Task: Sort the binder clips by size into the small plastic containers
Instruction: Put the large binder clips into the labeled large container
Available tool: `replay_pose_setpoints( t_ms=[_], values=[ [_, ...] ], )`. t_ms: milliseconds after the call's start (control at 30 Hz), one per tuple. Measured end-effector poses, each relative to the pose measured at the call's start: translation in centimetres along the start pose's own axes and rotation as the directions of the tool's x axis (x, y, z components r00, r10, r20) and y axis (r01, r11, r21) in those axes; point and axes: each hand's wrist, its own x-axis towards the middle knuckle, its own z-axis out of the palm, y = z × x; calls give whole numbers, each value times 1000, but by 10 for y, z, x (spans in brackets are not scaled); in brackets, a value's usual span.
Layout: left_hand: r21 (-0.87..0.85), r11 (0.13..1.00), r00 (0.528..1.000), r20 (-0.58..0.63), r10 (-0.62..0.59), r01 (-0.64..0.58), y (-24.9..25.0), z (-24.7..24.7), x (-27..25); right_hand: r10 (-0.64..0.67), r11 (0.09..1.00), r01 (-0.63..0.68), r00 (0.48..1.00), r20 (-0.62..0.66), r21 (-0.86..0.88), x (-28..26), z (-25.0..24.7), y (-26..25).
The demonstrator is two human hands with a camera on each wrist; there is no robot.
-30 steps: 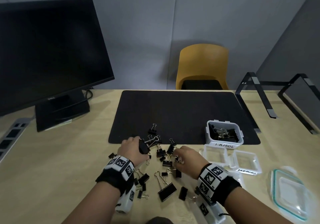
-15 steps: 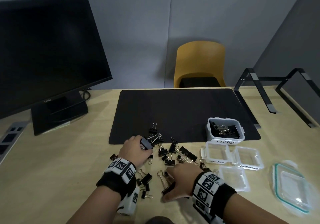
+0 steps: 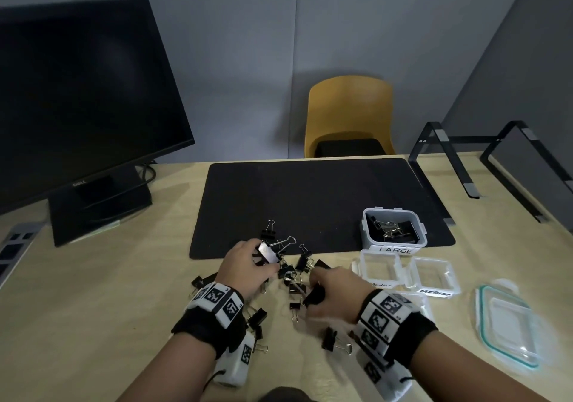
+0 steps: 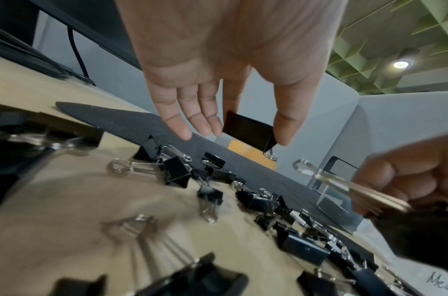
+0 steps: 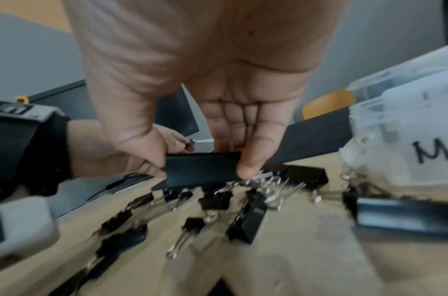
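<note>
Several black binder clips (image 3: 293,273) of mixed sizes lie scattered on the wooden desk at the mat's front edge. My left hand (image 3: 263,259) pinches a large clip (image 4: 248,131) between thumb and forefinger, just above the pile. To its right, my right hand (image 3: 313,293) grips another large clip (image 5: 202,170) by its black body, thumb on one end and fingers on the other. The container marked LARGE (image 3: 369,234) stands on the mat at the right and holds a few clips. Two empty containers (image 3: 361,269) (image 3: 449,277) labelled Medium sit in front of it.
A monitor (image 3: 77,97) stands at the left, with a black mat (image 3: 310,193) in the middle. A laptop stand (image 3: 465,165) is at the far right. A large clear lid (image 3: 508,324) lies near the right edge. A yellow chair (image 3: 350,113) stands behind the desk.
My right hand dropped to the near part of the pile, took hold of a large clip and lifted it back toward the middle. My left hand kept its clip, hardly moving.
</note>
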Motion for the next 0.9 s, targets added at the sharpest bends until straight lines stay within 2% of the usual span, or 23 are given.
replay_pose_setpoints(
  t_ms=[333,600,900],
  values=[
    [-34,998,998,-18,58,-59,46,8,16,67,994,-41,965,-252,105,2,-55,53],
    [-56,992,993,22,119,-117,97,24,24,101,990,-59,932,-348,128,-6,-95,96],
    [-20,993,993,25,119,-118,137,47,30,240,969,-217,938,-248,119,-10,-122,145]
  ],
)
